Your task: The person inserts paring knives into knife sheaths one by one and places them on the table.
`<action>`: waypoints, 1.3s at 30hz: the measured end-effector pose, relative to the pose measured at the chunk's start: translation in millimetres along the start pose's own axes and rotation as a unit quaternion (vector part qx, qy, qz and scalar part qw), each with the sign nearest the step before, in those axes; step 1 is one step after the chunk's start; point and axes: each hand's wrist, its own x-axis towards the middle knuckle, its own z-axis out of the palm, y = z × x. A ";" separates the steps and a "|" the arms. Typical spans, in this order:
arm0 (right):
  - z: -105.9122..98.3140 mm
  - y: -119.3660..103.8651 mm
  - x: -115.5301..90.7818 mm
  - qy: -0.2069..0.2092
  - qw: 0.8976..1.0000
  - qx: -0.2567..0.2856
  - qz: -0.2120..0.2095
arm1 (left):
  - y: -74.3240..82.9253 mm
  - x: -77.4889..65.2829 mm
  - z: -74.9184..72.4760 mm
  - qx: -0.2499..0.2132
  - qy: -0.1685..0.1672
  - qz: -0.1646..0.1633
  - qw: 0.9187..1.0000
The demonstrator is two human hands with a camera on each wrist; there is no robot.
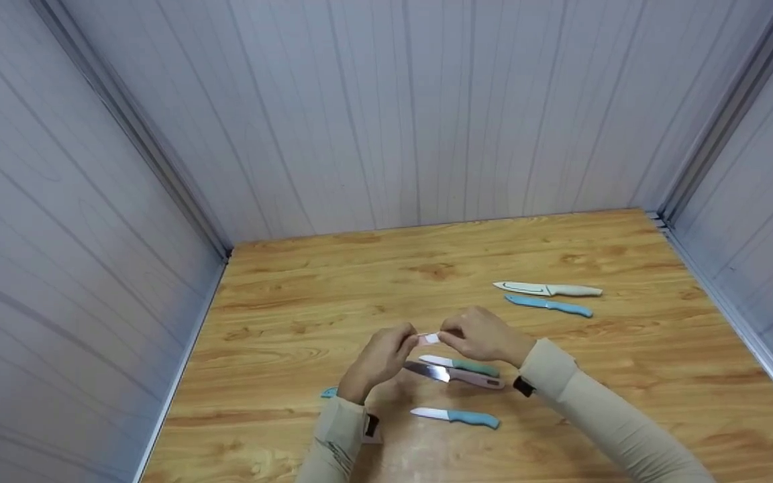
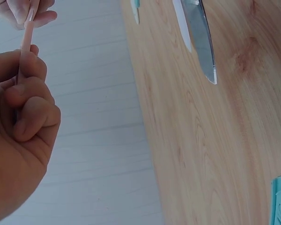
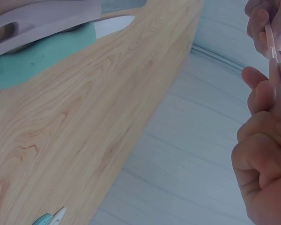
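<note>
My left hand [image 1: 380, 355] pinches a narrow pink sheath [image 3: 269, 33] between thumb and fingers. The right hand [image 1: 484, 333] grips the pink handle of a small knife [image 3: 276, 77]. A short stretch of its white blade [image 1: 432, 338] shows between the two hands, with the rest hidden in the sheath and fingers. Both hands are raised over the table. Just below them lie a green-handled knife [image 1: 477, 367] with a white blade and a larger knife [image 1: 477, 380] with a steel blade and pinkish handle. Closer to me is a blue-handled knife [image 1: 474, 417], white blade bare.
At the right back, a white sheathed knife [image 1: 574, 290] and a blue sheathed knife [image 1: 568, 308] lie side by side. A blue sheath [image 1: 328, 392] peeks out beside my left wrist. Pale walls [image 1: 373, 121] enclose the wooden table [image 1: 279, 308] at the back and sides.
</note>
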 end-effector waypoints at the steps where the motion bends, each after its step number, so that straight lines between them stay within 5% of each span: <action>1: 1.0 -0.4 0.3 0.000 1.000 0.002 -0.001 | 0.5 0.0 0.5 0.000 0.000 0.001 1.000; 22: 5.0 -9.1 -1.3 -0.017 1.000 0.020 0.007 | 2.1 -1.9 6.2 -0.007 -0.007 0.014 1.000; 31: -5.1 2.1 -4.2 -0.004 0.999 0.018 0.038 | -11.4 -3.2 -17.1 -0.062 -0.049 -0.061 0.995; 39: -10.7 32.3 -19.3 0.010 0.992 0.018 0.124 | -42.3 -27.6 -41.8 -0.015 -0.049 -0.103 0.993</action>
